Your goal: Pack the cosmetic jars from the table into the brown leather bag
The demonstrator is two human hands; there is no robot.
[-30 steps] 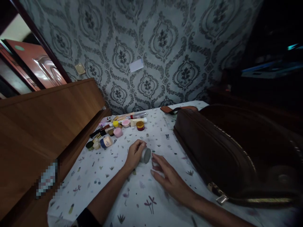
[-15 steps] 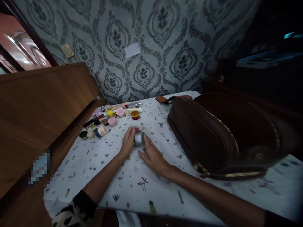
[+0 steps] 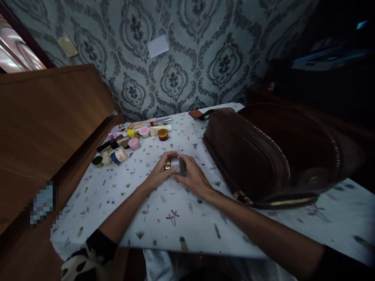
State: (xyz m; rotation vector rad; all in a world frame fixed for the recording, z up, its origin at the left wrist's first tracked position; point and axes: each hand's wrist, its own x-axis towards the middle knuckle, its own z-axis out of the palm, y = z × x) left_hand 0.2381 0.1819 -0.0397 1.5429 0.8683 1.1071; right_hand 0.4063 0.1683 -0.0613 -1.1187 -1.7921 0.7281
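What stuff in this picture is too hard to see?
Head view:
- small silver jar: mostly covered by the left hand and right hand; any label is hidden.
- brown bag: its inside is hidden by its own wall.
- little cosmetics: too small to read.
- dark corner, top right: too dark.

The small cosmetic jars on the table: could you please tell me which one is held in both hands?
The silver-capped jar, clasped between left hand and right hand; the pink jar and others sit untouched by the wooden panel.
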